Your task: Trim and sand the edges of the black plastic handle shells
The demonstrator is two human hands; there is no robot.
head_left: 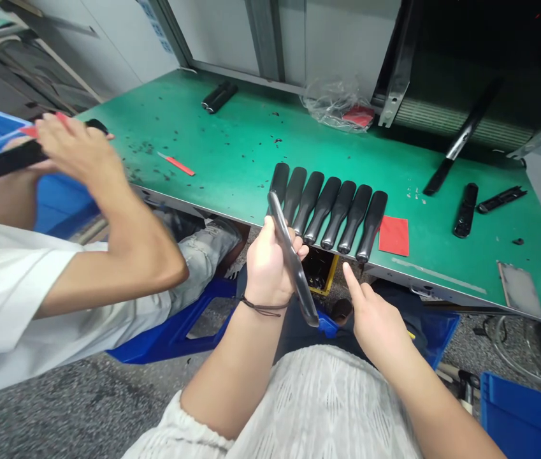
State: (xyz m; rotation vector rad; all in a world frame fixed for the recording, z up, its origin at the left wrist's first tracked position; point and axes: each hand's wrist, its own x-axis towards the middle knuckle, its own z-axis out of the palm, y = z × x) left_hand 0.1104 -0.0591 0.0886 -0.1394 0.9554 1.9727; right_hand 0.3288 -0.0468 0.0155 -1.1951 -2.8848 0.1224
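My left hand [270,264] is closed round a glossy black handle-shaped plastic piece [294,264], held tilted in front of the table edge. Several similar black pieces [330,207] lie side by side in a row just beyond it, their narrow ends toward me. My right hand [378,319] hovers near the right end of that row, apart from the held piece. One finger points forward and the others are bent; I see nothing in it, though its underside is hidden. A red square sheet [393,236] lies right of the row.
At left, a co-worker's hands [72,146] hold a long black piece [5,159]. The green table [232,159] carries a red-handled knife [179,165], black scraps, a clear plastic bag [334,105] and loose black parts [465,210]. Blue bins [528,414] stand low at both sides.
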